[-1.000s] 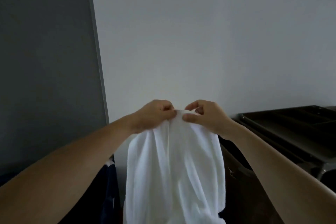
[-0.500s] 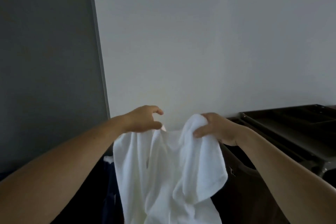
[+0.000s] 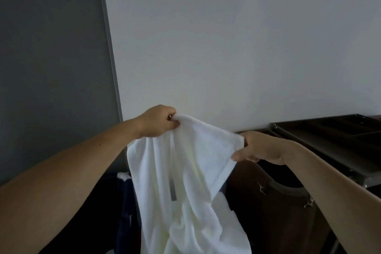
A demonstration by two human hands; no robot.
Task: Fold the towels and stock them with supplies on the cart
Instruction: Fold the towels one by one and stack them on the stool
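Observation:
A white towel point(image 3: 185, 181) hangs in the air in front of me, bunched and creased, its lower part running off the bottom of the view. My left hand point(image 3: 157, 121) grips one top corner with curled fingers, held higher. My right hand point(image 3: 257, 148) pinches the top edge further right and lower, thumb under the cloth. The stretch of towel between the two hands is pulled fairly taut.
A dark cart top tray point(image 3: 338, 140) with divided compartments stands at the right against the white wall. Below it hangs a dark brown bag point(image 3: 278, 202). Dark blue fabric point(image 3: 125, 202) and a bit of white cloth lie low at the left. A grey panel point(image 3: 51, 68) fills the left side.
My hands were together at the towel's top a second ago. They have drawn apart along the edge, the left rising and the right sliding right and down, spreading the towel.

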